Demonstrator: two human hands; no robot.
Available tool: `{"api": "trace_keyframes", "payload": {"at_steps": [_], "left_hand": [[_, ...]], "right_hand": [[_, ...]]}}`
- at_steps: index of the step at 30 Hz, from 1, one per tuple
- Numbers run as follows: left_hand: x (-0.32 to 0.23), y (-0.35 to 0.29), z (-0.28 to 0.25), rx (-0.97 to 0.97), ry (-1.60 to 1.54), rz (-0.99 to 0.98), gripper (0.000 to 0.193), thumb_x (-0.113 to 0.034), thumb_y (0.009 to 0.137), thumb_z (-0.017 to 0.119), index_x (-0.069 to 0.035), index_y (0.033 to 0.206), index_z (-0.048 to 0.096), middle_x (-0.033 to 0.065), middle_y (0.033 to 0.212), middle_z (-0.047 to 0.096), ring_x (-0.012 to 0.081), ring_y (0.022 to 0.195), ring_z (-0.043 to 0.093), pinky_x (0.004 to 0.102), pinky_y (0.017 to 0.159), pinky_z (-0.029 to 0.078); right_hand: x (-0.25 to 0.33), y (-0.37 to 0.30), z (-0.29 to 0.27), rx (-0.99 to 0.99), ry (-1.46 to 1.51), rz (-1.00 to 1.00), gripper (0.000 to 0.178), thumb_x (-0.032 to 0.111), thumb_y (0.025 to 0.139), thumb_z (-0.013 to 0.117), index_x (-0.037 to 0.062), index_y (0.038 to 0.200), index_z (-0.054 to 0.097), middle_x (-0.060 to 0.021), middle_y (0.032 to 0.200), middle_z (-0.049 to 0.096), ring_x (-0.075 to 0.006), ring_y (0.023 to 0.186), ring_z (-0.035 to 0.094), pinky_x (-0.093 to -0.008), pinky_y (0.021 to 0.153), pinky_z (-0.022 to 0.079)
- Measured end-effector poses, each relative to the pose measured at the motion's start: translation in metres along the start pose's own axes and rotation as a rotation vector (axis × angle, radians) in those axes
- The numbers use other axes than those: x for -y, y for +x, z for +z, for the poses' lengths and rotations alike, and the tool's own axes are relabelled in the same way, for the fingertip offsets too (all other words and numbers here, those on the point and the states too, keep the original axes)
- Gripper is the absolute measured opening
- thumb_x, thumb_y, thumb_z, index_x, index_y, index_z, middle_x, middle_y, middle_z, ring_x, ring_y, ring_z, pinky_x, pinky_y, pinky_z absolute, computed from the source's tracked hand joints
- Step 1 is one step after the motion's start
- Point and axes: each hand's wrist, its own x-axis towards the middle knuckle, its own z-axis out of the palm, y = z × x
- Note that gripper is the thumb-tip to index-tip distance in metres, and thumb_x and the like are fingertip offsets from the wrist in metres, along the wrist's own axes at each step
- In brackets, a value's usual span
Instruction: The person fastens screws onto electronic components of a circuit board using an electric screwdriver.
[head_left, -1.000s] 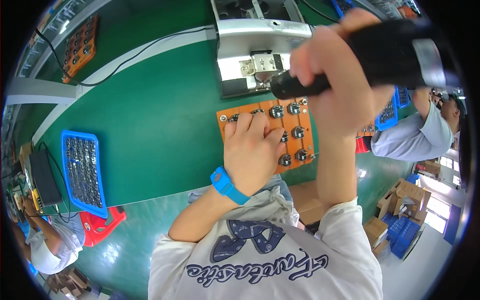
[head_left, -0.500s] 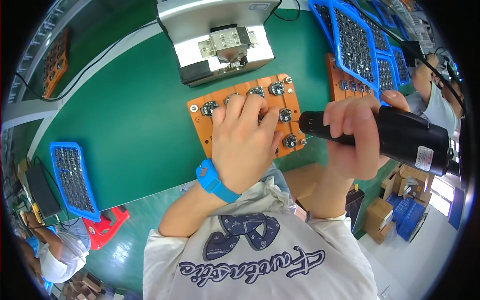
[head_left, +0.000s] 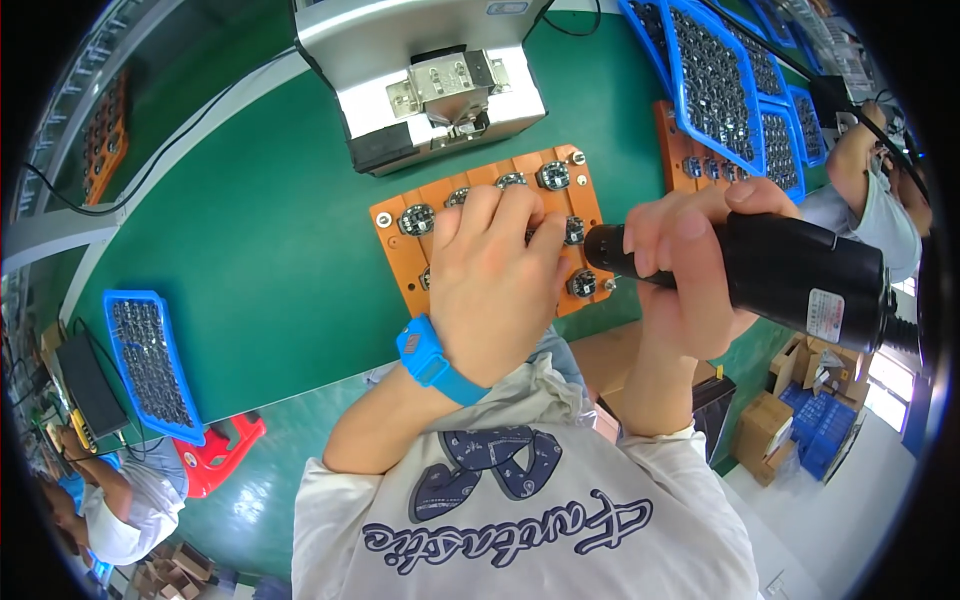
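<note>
An orange fixture board (head_left: 396, 258) lies at the table's front edge, carrying several small round black-and-silver components (head_left: 553, 176). My left hand (head_left: 497, 275), with a blue strap on its wrist, rests over the middle of the board. Its fingers are bent down together, and what they pinch is hidden beneath them. A black electric screwdriver (head_left: 800, 270) lies nearly level in my right hand (head_left: 690, 265), the fingers wrapped round its body. Its nose points left at the board's right side, close to a component (head_left: 573, 231) there; the bit's tip cannot be made out.
A silver-grey machine with a metal clamp (head_left: 455, 85) stands behind the board. Blue trays of small parts (head_left: 715, 90) are stacked at the far right beside another orange board (head_left: 680, 150). Another blue tray (head_left: 150, 365) sits at the left. Other people work at both sides.
My right hand has brought the screwdriver a little to the left, its nose now closer to the right-side component. My left hand stays over the board.
</note>
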Motion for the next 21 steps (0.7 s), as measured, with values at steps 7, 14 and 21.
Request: {"api": "trace_keyframes", "payload": {"at_steps": [7, 14, 21], "left_hand": [[-0.002, 0.01, 0.011, -0.041, 0.045, 0.062, 0.018, -0.009, 0.071, 0.079, -0.008, 0.086, 0.07, 0.0033, 0.092, 0.056, 0.0242, 0.094, 0.055, 0.0399, 0.079, 0.039], [-0.005, 0.014, 0.014, -0.047, 0.067, 0.094, 0.007, -0.008, 0.074, 0.071, -0.004, 0.077, 0.069, 0.0061, 0.087, 0.055, 0.0242, 0.094, 0.055, 0.0376, 0.079, 0.042], [-0.001, 0.01, 0.012, -0.083, 0.04, 0.07, 0.004, -0.008, 0.073, 0.071, -0.005, 0.076, 0.071, 0.0069, 0.087, 0.059, 0.0252, 0.094, 0.057, 0.0383, 0.081, 0.044]], "right_hand": [[-0.001, -0.004, -0.01, 0.117, -0.26, -0.017, 0.03, -0.005, 0.094, 0.057, 0.0033, 0.119, 0.042, -0.0085, 0.072, 0.055, -0.0169, 0.055, 0.052, -0.0372, 0.057, 0.05], [-0.005, -0.005, -0.018, 0.084, -0.285, -0.045, 0.029, -0.007, 0.092, 0.059, 0.0049, 0.115, 0.045, -0.0092, 0.075, 0.058, -0.0168, 0.054, 0.053, -0.0358, 0.056, 0.05], [-0.012, 0.001, -0.017, 0.136, -0.37, -0.13, 0.024, -0.012, 0.088, 0.062, 0.0006, 0.105, 0.051, -0.0089, 0.073, 0.058, -0.0165, 0.053, 0.054, -0.0341, 0.055, 0.05]]}}
